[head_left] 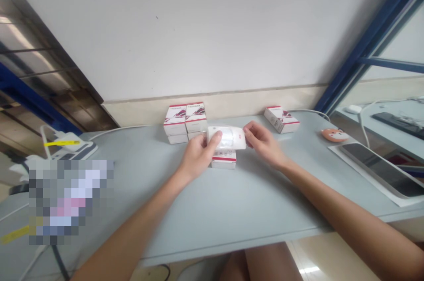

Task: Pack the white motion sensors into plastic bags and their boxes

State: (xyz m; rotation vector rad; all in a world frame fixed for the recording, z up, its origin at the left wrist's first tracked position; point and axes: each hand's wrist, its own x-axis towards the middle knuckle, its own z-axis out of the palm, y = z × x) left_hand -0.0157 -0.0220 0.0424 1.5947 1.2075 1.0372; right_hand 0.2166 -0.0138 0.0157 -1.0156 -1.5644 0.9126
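Observation:
In the head view, a white motion sensor (228,138) with a pale translucent window and a small red mark is held level above the table. My left hand (198,153) grips its left end, thumb on top and the other fingers curled underneath. At the opposite end, the fingers of my right hand (263,142) pinch the right edge. Directly below the sensor, a white box with a red stripe (224,162) rests on the table, its upper part partly covered. Several stacked white-and-red boxes (185,121) stand just behind my left hand.
Another white-and-red box (282,119) lies near the wall at right. Beyond it are an orange animal-shaped item (334,134) and a dark phone-like slab (380,168) on white. A power strip (74,152) with cables and a blurred-out item (71,201) occupy the left of the table (185,223).

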